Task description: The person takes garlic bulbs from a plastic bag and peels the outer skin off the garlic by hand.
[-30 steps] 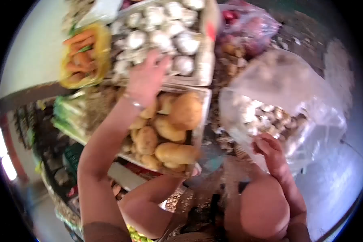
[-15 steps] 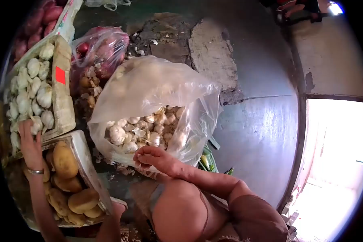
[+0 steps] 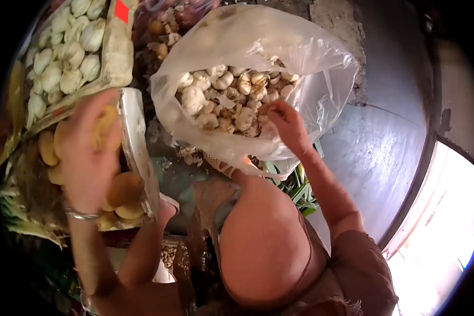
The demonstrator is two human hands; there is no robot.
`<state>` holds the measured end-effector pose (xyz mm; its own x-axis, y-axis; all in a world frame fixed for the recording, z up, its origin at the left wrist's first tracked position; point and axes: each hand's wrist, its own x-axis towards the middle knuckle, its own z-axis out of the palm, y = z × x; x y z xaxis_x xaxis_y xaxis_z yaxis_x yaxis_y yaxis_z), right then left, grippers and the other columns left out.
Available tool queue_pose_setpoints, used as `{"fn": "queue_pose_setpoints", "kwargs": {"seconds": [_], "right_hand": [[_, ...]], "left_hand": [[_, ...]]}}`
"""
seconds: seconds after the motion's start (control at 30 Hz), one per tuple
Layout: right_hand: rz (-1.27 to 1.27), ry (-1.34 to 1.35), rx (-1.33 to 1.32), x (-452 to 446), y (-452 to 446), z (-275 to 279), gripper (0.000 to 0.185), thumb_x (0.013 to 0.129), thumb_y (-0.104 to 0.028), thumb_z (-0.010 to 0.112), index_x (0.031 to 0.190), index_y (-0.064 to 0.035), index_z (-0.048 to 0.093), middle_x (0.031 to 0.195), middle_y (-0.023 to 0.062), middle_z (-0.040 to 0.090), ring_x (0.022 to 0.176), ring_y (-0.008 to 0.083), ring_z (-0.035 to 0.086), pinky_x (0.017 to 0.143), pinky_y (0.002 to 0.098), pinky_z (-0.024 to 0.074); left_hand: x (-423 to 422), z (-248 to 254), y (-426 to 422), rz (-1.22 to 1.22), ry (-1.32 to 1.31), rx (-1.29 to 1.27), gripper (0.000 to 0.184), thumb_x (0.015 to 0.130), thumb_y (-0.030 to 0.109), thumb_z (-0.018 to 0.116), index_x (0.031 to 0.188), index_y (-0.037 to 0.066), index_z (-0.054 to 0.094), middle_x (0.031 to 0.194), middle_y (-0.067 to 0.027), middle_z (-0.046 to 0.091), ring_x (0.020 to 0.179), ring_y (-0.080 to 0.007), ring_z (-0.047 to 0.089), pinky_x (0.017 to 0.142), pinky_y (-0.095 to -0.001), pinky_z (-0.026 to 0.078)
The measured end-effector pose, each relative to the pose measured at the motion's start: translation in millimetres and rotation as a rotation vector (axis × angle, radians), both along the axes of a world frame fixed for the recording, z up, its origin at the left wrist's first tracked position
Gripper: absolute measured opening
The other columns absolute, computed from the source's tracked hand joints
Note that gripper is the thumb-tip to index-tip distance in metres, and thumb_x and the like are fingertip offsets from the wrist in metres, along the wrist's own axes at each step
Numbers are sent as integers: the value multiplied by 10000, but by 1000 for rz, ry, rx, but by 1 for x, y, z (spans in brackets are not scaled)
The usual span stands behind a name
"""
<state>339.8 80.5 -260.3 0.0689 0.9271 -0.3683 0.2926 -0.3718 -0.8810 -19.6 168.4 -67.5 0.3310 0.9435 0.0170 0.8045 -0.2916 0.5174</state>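
Note:
My left hand [image 3: 89,155], smeared by motion, hovers over a box of potatoes [image 3: 124,190]; its fingers cannot be made out. Just beyond it stands a white foam box [image 3: 117,58] filled with garlic bulbs [image 3: 72,52]. In front of me a large clear plastic bag [image 3: 205,39] lies open, with loose garlic bulbs [image 3: 224,100] and dry skins inside. My right hand [image 3: 285,122] reaches into the bag's right side, fingers curled at the garlic. Whatever may be between those fingertips is hidden.
My bent knee [image 3: 266,237] rises close below the bag. Green leafy stalks [image 3: 300,192] lie by the bag's lower right edge. Brown bulbs and peelings [image 3: 160,39] gather behind the boxes. A bright doorway [image 3: 442,210] opens at the right.
My left hand has left the garlic box and come back over the potatoes. My right hand has moved from the bag's near rim in among the garlic. The view has tilted down and leftward.

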Motion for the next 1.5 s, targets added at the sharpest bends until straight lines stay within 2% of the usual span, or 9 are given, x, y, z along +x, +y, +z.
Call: {"fn": "queue_pose_setpoints", "kwargs": {"seconds": [0.2,0.3,0.43,0.6,0.73,0.9,1.03,1.27,1.5], "right_hand": [[143,-329,131,18,27,12,376,851,-95,605,1226,-92,581,1120,164,584,962,289,617,836,398,506],[452,-868,160,27,31,19,408,844,-113,625,1249,-113,573,1148,162,572,1031,323,580,921,443,448],[668,-952,-95,46,15,36,454,846,-189,657,1282,-124,544,1179,143,554,1101,351,544,946,449,421],[759,-846,15,27,11,50,567,800,-316,728,1300,-127,540,1245,132,537,1176,347,491,1016,479,349],[967,-621,74,-3,-7,55,686,703,-382,804,1289,-126,555,1260,127,537,1267,297,430,1111,485,224],[947,-617,381,-4,-7,42,198,667,-34,677,861,-54,642,944,56,627,948,256,573,933,403,410],[807,-512,390,1,-20,37,218,662,28,645,868,-43,632,774,86,619,771,304,596,698,399,496],[350,-232,284,-24,36,107,306,697,101,606,980,-11,638,864,160,632,847,306,639,729,347,507],[668,-397,315,-11,26,111,226,673,46,643,891,-14,633,803,136,629,790,323,612,739,391,489]], "left_hand": [[112,-66,-60,-232,-159,-322,365,869,106,615,1227,62,564,1111,-136,614,1037,-330,592,891,-424,468],[128,-116,-97,-298,-59,-304,438,831,116,629,1261,96,550,1179,-152,583,1132,-326,539,932,-455,410],[123,-152,-130,-290,89,-187,447,783,120,629,1227,115,577,1179,-148,571,1141,-277,502,928,-432,352],[133,-162,-123,-340,392,-381,303,809,172,562,1105,112,597,1096,-85,604,1104,-213,488,947,-436,314],[125,-142,-113,-254,10,-31,174,762,66,566,930,82,611,864,-60,572,955,-218,541,937,-400,320],[114,-121,-114,-336,-138,-40,180,744,38,565,921,54,593,901,-94,608,857,-263,592,858,-386,403],[113,-121,-115,-244,-318,-154,285,729,-41,541,991,49,607,901,-119,620,817,-294,608,750,-398,474],[88,-61,-65,-44,-628,-74,299,767,-55,504,1028,39,615,831,-118,610,747,-243,608,647,-340,502],[101,-69,-75,-152,-504,24,250,678,-46,568,917,8,618,809,-135,554,695,-308,530,613,-385,439]]}}
